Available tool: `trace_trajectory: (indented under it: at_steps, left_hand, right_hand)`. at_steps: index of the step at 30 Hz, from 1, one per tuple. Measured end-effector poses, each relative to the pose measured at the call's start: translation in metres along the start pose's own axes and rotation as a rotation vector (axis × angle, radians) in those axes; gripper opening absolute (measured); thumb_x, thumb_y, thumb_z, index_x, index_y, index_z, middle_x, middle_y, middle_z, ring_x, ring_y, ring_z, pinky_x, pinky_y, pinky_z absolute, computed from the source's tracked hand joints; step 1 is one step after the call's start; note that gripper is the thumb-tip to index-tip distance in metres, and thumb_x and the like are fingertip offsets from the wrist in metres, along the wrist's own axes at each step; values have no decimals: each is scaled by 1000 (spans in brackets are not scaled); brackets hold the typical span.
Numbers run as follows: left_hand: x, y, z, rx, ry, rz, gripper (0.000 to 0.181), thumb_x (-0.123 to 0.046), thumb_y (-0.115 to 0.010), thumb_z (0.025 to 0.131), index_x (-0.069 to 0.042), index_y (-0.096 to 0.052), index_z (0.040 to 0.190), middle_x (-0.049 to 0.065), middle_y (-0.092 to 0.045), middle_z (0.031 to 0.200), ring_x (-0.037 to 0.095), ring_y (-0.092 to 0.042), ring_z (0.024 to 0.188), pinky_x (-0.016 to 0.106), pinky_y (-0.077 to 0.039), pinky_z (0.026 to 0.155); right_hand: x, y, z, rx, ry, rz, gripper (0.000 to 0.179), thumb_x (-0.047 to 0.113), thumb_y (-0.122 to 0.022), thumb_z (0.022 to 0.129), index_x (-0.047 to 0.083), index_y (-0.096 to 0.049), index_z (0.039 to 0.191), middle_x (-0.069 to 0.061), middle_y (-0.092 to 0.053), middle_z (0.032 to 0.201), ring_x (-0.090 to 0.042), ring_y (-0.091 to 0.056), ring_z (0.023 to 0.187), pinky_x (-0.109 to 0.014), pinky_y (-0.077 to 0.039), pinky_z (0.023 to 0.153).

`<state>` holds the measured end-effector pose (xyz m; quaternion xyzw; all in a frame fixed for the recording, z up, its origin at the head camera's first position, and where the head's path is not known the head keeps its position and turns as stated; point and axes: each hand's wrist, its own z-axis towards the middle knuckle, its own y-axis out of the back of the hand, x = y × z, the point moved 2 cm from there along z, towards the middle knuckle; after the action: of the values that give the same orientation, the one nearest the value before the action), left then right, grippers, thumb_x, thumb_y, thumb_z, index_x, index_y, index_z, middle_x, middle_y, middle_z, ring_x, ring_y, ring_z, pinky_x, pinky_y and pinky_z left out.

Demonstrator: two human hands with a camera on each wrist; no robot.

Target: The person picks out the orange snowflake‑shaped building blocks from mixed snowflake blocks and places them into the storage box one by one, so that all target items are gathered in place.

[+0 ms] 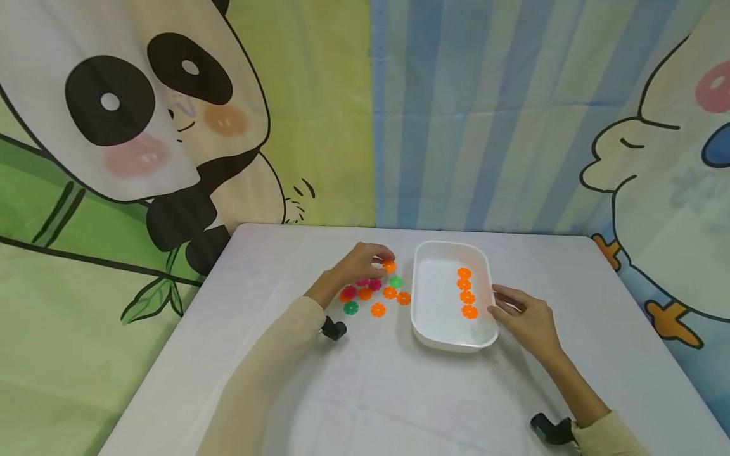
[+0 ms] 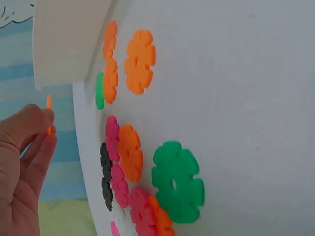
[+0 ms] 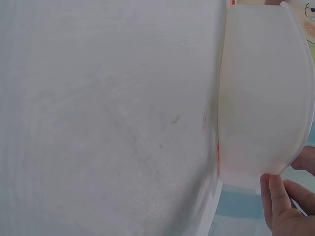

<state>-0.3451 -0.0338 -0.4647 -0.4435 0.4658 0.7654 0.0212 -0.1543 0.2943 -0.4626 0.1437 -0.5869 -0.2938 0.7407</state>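
My left hand [image 1: 360,263] is over the far side of a loose group of flower-shaped plastic discs, left of a white tray [image 1: 433,297]. Its thumb and fingers pinch an orange flower disc [image 2: 49,101], seen edge-on in the left wrist view. The right hand [image 1: 529,322] grips the tray's right side, fingers against the outer wall and thumb near the rim. Inside the tray, several orange discs [image 1: 466,296] form a line near the right wall. Beside the tray lie orange discs [image 1: 378,310], pink discs [image 1: 374,284] and green discs [image 1: 350,308].
Two dark discs [image 2: 106,168] show at the back of the group in the left wrist view. Everything stands on a white table [image 1: 365,392]. A cartoon-printed curtain [image 1: 319,114] hangs behind its far edge. Each wrist carries a black camera mount [image 1: 333,329].
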Motion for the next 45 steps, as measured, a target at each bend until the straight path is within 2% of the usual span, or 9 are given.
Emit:
trace_trajectory:
  at_steps: [6,9,16,24,29,33,39,45]
  left_hand:
    - [-29,-7,-3,-44,-142,-55,32,2,-71,84,1,-66,115,6,-68,111,15,-63,104,23,-50,90]
    - [-43,-14,0,-31,-174,-52,32,0,-71,85,1,-66,117,6,-67,113,12,-62,105,22,-49,91]
    - [-70,-36,4,4,-205,-67,30,0,-71,85,0,-66,115,6,-68,111,11,-63,103,18,-48,91]
    - [-90,-66,13,91,-217,39,31,-2,-73,84,-2,-67,114,5,-68,110,7,-64,100,13,-48,86]
    - [-98,-81,20,96,-206,142,32,-5,-74,83,-2,-68,114,3,-69,111,7,-63,98,10,-45,86]
    - [-104,-93,25,122,-190,174,31,-7,-74,84,-4,-69,115,0,-68,111,5,-62,96,9,-44,85]
    - [-118,-110,31,193,-236,223,29,-7,-73,85,-5,-70,114,0,-69,109,6,-61,97,8,-41,88]
    - [-127,-128,40,276,-261,334,30,-13,-74,86,-9,-69,116,-5,-68,107,4,-58,97,8,-38,89]
  right_hand:
    - [0,0,1,7,-5,5,46,7,-76,83,-6,-61,125,-23,-60,126,-38,-61,111,-12,-48,77]
    - [1,1,1,6,0,18,47,5,-77,82,-6,-61,125,-22,-60,127,-38,-61,112,-13,-49,77]
    - [3,1,2,-4,12,69,55,2,-80,78,-7,-58,128,-23,-59,128,-39,-60,112,-17,-49,81]
    - [1,-1,1,0,-27,66,55,0,-79,79,-6,-57,129,-21,-59,129,-35,-61,112,-17,-49,80]
    - [1,-2,2,0,-15,55,54,2,-79,79,-7,-58,128,-22,-59,129,-38,-60,113,-15,-48,80]
    - [2,-1,3,4,-17,46,54,3,-79,80,-7,-58,128,-23,-59,129,-39,-60,113,-14,-47,80]
    - [3,0,3,9,-17,40,53,6,-79,80,-7,-58,128,-23,-59,129,-38,-60,113,-13,-46,82]
    - [3,0,4,9,-4,55,53,5,-80,79,-5,-59,127,-20,-60,127,-37,-61,112,-15,-47,81]
